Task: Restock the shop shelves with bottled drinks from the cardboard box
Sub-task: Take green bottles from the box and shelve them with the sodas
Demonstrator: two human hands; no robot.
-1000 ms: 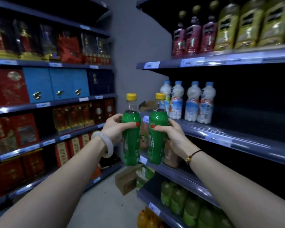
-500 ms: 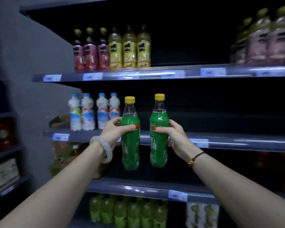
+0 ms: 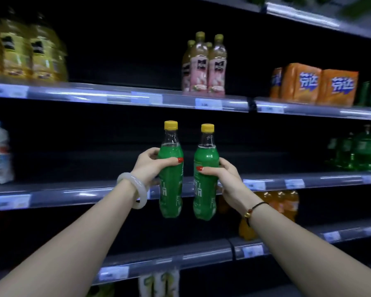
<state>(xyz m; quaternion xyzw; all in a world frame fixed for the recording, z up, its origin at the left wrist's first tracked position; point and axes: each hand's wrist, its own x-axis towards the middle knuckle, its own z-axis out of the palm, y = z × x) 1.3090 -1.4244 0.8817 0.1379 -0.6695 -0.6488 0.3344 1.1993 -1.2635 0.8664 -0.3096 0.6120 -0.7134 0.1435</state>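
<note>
Shelving (image 3: 120, 97) is filling the whole frame, dark tiers running left to right. Middle shelf (image 3: 73, 194) is standing bare across the centre, with green stock (image 3: 360, 153) sitting on it at the right edge of the frame. Cardboard box is not showing.

Left hand (image 3: 150, 166) is gripping the left bottle (image 3: 170, 189) round its shoulder. Right hand (image 3: 225, 176) is gripping the right bottle (image 3: 205, 189) likewise. Both bottles are hanging upright at frame centre, slightly apart, in front of the middle shelf's front rail, with their bases below it.

Risk, as judged: with the bases sitting lower than the rail, pushing forward without lifting is likely to knock them against the edge. The high grips are leaving the bottoms free to swing, so either bottle could topple on landing.
</note>
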